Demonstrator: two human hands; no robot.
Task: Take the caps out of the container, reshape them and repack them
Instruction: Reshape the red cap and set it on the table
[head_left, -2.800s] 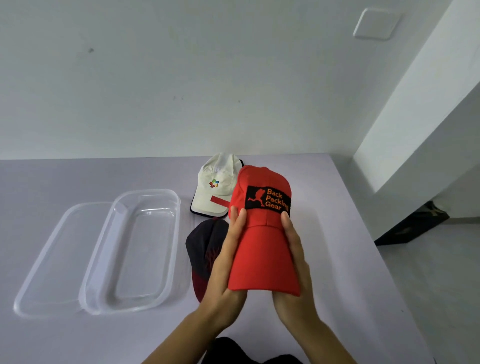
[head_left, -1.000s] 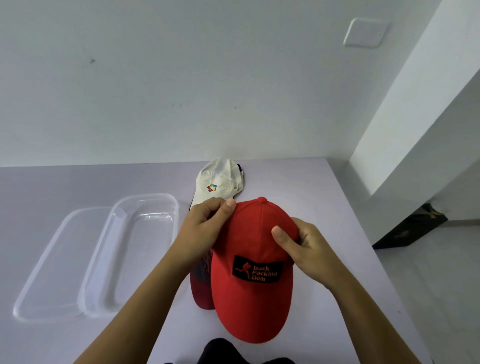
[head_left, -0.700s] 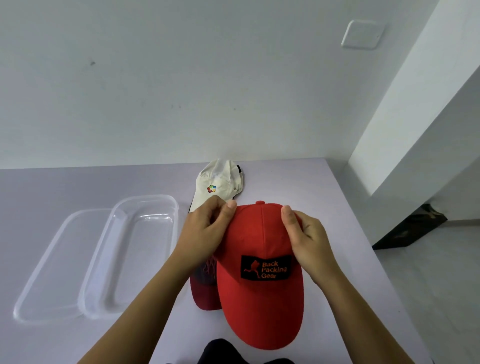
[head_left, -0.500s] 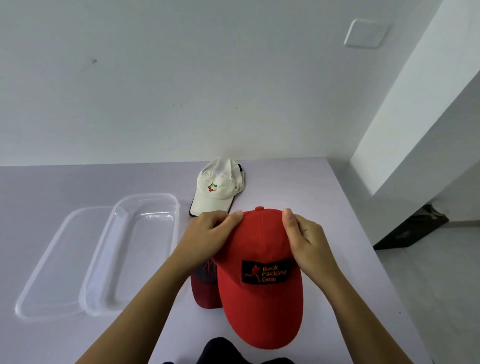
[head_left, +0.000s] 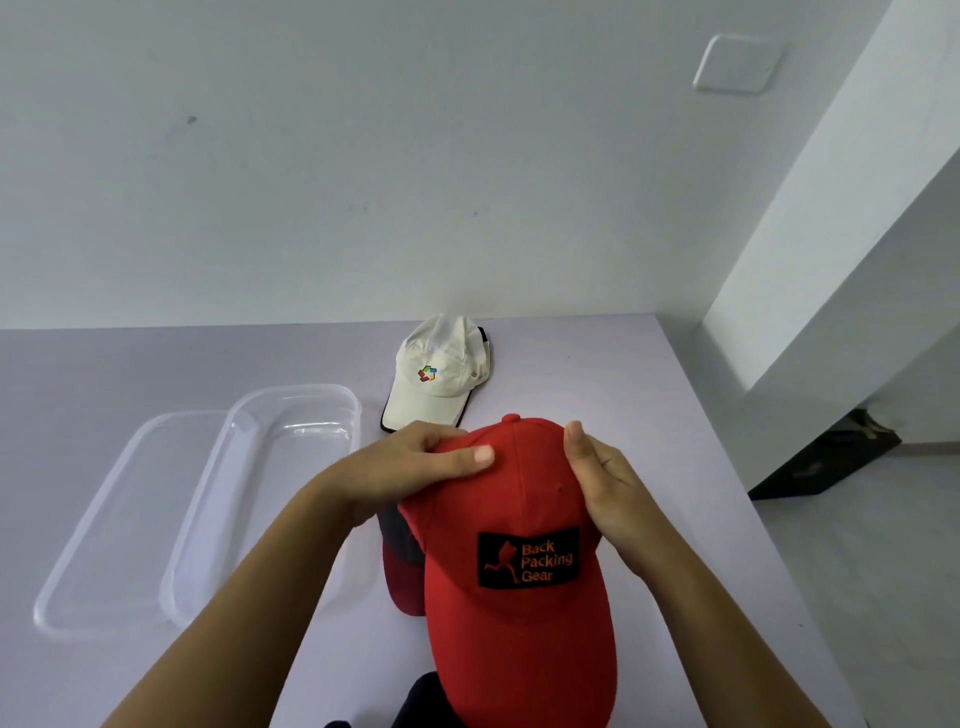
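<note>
While aloft, red cap (head_left: 524, 499) between hands (head_left: 410, 467) (head_left: 605, 486)

Body in view is two arms plus a scrap of clothing. Left forearm (head_left: 249, 587) and right forearm (head_left: 727, 623) are bare from the wrist to the frame's bottom edge. Both are slim, with smooth skin. Left hand (head_left: 410, 467) is bare; its thumbnail (head_left: 483, 454) is trimmed short with a rounded tip and a plain surface. Right hand (head_left: 605, 483) is bare too, with palm creases showing below the thumb. Past the table's near edge, between the arms, there is a dark, near-black fabric garment (head_left: 428, 701) — a soft rounded fold, matte. Can't tell which garment it is.
</note>
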